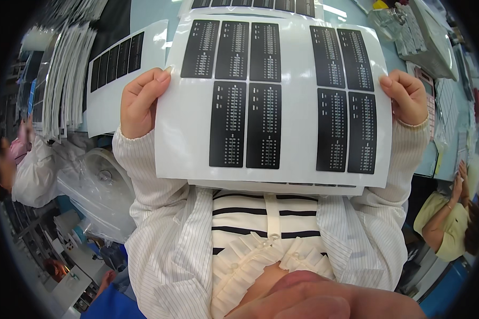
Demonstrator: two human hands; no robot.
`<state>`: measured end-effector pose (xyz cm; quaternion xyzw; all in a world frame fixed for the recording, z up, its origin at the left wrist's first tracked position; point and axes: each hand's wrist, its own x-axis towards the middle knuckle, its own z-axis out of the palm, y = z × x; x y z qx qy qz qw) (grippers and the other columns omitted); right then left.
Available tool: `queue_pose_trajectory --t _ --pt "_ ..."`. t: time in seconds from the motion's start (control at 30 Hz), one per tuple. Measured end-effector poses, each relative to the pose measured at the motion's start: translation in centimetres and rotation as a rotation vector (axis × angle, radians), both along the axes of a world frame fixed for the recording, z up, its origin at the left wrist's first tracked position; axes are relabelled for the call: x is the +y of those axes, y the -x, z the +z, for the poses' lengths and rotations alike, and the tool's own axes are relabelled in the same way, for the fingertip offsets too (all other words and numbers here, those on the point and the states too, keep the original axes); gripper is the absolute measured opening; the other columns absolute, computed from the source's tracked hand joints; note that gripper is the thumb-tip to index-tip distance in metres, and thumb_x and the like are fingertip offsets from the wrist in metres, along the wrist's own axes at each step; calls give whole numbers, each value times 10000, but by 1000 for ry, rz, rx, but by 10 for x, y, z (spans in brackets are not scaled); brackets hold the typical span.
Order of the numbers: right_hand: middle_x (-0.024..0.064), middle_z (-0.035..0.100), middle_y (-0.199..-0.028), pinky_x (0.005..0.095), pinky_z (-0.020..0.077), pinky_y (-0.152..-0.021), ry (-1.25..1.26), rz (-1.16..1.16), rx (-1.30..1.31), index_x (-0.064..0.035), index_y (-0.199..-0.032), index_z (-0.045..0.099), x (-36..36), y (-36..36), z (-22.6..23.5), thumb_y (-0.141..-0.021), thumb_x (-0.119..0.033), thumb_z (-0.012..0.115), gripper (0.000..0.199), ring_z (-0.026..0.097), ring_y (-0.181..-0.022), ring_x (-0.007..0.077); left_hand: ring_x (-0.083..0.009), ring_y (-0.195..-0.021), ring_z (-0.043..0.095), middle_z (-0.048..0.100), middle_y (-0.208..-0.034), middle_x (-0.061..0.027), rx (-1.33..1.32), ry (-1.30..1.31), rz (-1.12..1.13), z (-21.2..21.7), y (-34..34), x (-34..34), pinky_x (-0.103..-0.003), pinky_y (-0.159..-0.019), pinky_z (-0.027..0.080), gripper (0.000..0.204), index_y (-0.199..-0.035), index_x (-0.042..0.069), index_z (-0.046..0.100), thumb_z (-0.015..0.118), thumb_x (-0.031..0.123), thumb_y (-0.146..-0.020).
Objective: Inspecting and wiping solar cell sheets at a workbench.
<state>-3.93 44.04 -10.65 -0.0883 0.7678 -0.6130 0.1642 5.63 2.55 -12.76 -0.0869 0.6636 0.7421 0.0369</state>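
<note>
A white glossy sheet (298, 133) with several black printed rectangular labels is held up in front of my chest. My left hand (142, 101) grips its left edge, the thumb on top and the other fingers hidden behind. On the opposite edge my right hand (404, 95) pinches it the same way. Gaps of bare white show between some of the labels. Below its lower edge peeks the rim of further sheets (277, 187); whether my hands hold these too, I cannot tell.
A smaller label sheet (123, 69) lies at the left, beside a tall stack of papers (66, 80). Another printed sheet (250, 6) lies at the far side. Back right are a white box-like object (430, 37) and a pink calculator (426, 87). Co-workers' arms (442, 223) show at the right.
</note>
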Motion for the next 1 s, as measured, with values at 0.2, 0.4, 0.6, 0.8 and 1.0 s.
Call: queue_pose_trajectory --t 0.2,0.4,0.6,0.8,1.0 --pt "-5 495 -495 207 237 -303 -145 204 95 -61 -652 493 11 -2 4 -921 -219 612 334 362 -300 58 -52 -568 380 479 -622 38 134 358 -154 3 -11 1 -215 -549 307 333 -711 36 551 543 246 -969" --pt "12 469 -587 204 284 -387 108 293 164 -65 -703 442 46 21 -7 -944 -246 586 334 399 -405 72 -129 -682 504 576 -723 -43 248 474 19 1 -30 -25 -255 -657 394 268 -799 6 601 563 222 -953" --pt "53 517 -770 204 366 -528 -35 310 398 22 -886 551 25 22 67 -818 -319 715 384 496 -607 90 -355 -1145 501 555 -1206 -211 485 1276 276 -30 -49 -49 -435 -960 404 277 -1054 54 658 662 215 -828" --pt "63 590 -955 238 384 -618 -675 651 1085 -37 -1023 590 -123 15 147 -765 -236 766 370 534 -758 140 -414 -1240 423 475 -1319 -232 455 1375 305 -62 -50 -34 -478 -1034 345 404 -1177 91 626 670 226 -799" --pt "100 586 -1168 375 503 -819 -538 931 1098 -80 -1204 540 -332 41 50 -769 -237 763 513 589 -1025 274 -388 -1245 438 485 -1314 -226 472 1291 377 -64 -54 -35 -460 -1054 343 411 -1171 107 635 666 278 -798"
